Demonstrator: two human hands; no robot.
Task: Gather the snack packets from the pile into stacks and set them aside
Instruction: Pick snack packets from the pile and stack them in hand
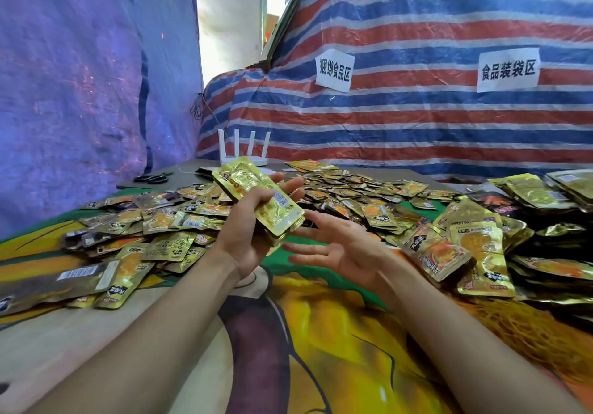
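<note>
My left hand [247, 230] holds a stack of gold snack packets [256, 195] above the table, thumb across the top packet and fingers underneath. My right hand [340, 246] hovers just right of and below the stack, palm up, fingers spread, holding nothing. A wide pile of loose gold and dark packets [337, 195] covers the table behind and to both sides of my hands. More gold packets [475, 250] lie heaped at the right.
A colourful printed cloth [337, 333] covers the table in front of me. Black scissors [154, 177] and a white router [244, 153] sit at the back left. Striped tarpaulin [417, 118] with two paper signs rises behind the table.
</note>
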